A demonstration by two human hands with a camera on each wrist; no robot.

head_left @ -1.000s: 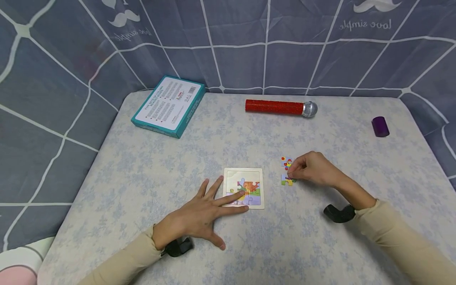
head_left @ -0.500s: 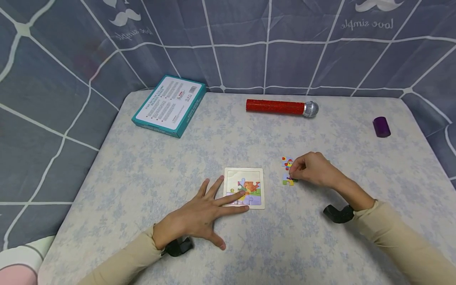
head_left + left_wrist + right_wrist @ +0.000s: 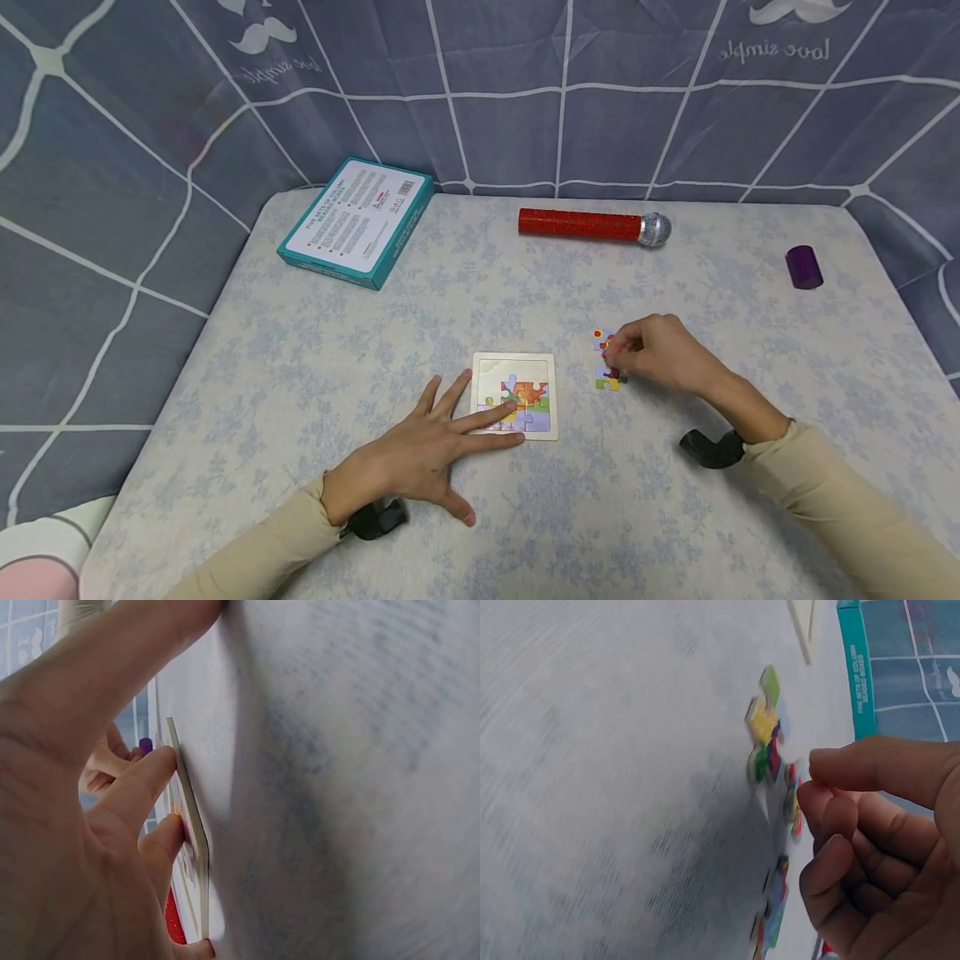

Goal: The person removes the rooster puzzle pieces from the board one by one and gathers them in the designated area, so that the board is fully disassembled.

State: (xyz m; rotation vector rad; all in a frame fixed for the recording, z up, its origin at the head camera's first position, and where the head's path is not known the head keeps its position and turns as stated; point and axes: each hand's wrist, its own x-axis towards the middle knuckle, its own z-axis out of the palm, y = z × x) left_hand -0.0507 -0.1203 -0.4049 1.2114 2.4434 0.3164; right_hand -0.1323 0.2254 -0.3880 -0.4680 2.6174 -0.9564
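Observation:
My left hand (image 3: pixel 427 450) lies spread over the lower left of a small square wooden jigsaw tray (image 3: pixel 553 367), with fingers resting on its edge and on the puzzle inside. Fitted jigsaw pieces (image 3: pixel 534 404) fill the lower right part, and the bare board shows above them. In the left wrist view the fingertips touch the tray's edge (image 3: pixel 196 825). To the right, my right hand (image 3: pixel 660 354) pinches with thumb and fingers at a jigsaw piece (image 3: pixel 793 799) among loose colourful pieces (image 3: pixel 606 382). The fingers partly hide this group.
A red microphone (image 3: pixel 581 225) with a silver head lies at the back. A teal and white box (image 3: pixel 356 221) is at back left, and a purple cylinder (image 3: pixel 804 267) at far right. A grey tiled-pattern curtain (image 3: pixel 502 133) hangs behind the table (image 3: pixel 315 367).
My right hand has shifted slightly up and away from me at the loose jigsaw pieces, and more dark red shows under the fingertips. My left hand stays put.

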